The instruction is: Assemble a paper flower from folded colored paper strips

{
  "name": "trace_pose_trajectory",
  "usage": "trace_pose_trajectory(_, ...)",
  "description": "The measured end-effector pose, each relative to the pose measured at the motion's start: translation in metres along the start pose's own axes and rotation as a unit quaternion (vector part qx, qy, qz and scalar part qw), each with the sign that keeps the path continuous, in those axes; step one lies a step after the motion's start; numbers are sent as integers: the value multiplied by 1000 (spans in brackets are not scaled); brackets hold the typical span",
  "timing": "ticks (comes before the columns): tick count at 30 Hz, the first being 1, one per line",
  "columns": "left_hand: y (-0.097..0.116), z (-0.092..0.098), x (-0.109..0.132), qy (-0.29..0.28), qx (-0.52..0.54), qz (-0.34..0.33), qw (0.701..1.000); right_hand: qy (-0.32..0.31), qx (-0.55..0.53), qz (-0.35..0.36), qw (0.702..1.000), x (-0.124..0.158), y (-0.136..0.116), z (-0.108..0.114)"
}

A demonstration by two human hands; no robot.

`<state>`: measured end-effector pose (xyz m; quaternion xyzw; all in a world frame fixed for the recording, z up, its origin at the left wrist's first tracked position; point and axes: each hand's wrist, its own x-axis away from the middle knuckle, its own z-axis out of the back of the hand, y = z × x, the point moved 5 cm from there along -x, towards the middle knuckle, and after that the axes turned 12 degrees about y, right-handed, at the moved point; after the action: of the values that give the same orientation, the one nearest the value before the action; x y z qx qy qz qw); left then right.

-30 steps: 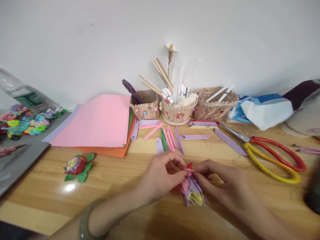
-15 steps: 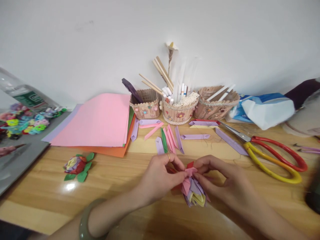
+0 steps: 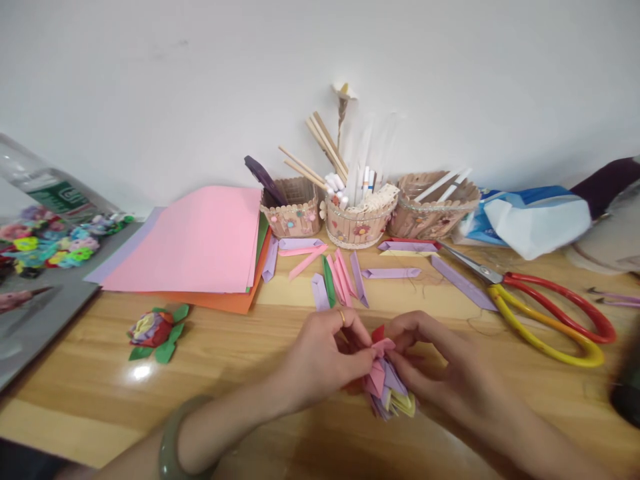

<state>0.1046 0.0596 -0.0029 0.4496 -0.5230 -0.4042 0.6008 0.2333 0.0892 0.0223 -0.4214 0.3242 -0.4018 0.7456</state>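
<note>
Between my two hands, above the wooden table, is a folded paper flower [image 3: 385, 380] in pink, purple, yellow and red. My left hand [image 3: 330, 350] pinches its pink upper part between thumb and fingers. From the other side my right hand [image 3: 440, 353] grips the same flower near its upper edge; some of those fingertips are hidden behind the paper. Just beyond my hands lie folded paper strips: pink strips [image 3: 343, 279], a green strip [image 3: 329, 281] and a purple strip [image 3: 391, 273]. A finished-looking paper flower [image 3: 150, 330] with green leaves rests at the left.
A stack of coloured paper [image 3: 185, 247] lies at the back left. Three decorated baskets [image 3: 361, 230] stand along the wall with sticks and pens. Large scissors [image 3: 550, 320] with red and yellow handles lie at the right, near a tissue pack [image 3: 535, 217]. A grey board [image 3: 45, 320] is at far left.
The paper flower has turned slightly between my hands, its yellow part shifting a little right and down. Both hands keep their grip; the other things have stayed in place.
</note>
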Motion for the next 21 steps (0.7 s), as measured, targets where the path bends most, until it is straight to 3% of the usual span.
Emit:
trace_pose_trajectory(5, 9, 4, 1, 3, -17, -92, 996, 3, 27, 46, 999, 2, -5, 2)
trace_pose_trajectory(9, 12, 5, -3, -28, 92, -25, 995, 61, 77, 150, 984, 1, -17, 11)
trace_pose_trajectory(13, 10, 4, -6, -27, 76, -14, 997, 85, 135, 251, 955, 4, -23, 13)
trace_pose_trajectory(16, 14, 8, -4, 16, 85, -89, 992, 153, 157, 277, 936, 7, -28, 20)
trace_pose_trajectory(18, 22, 14, 0, 62, 66, -177, 980, 190, 156, 253, 936, 7, -32, 25)
trace_pose_trajectory(21, 37, 20, 12, 126, -28, -339, 932, 116, 93, 130, 980, 2, -28, 20)
